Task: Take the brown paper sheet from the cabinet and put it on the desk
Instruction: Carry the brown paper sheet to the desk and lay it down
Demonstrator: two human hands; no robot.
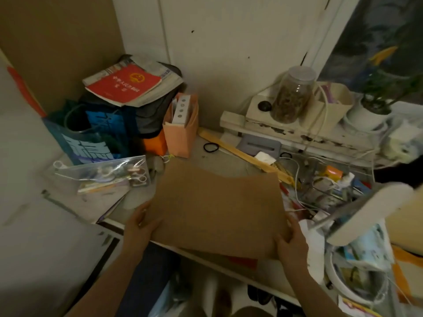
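Observation:
The brown paper sheet point(217, 209) lies flat over the front middle of the cluttered white desk point(206, 156), its near edge reaching past the desk's front edge. My left hand point(139, 225) grips the sheet's left side, thumb on top. My right hand point(289, 245) grips its near right corner. The far edge of the sheet is slightly wavy. No cabinet can be made out in the head view.
A clear zip pouch point(100, 175) lies left of the sheet. Behind stand a pink paper bag point(180, 131), blue bags under a red book point(124, 84), a wooden ruler point(242, 154), a jar point(293, 94). A desk lamp point(366, 213) and cables crowd the right.

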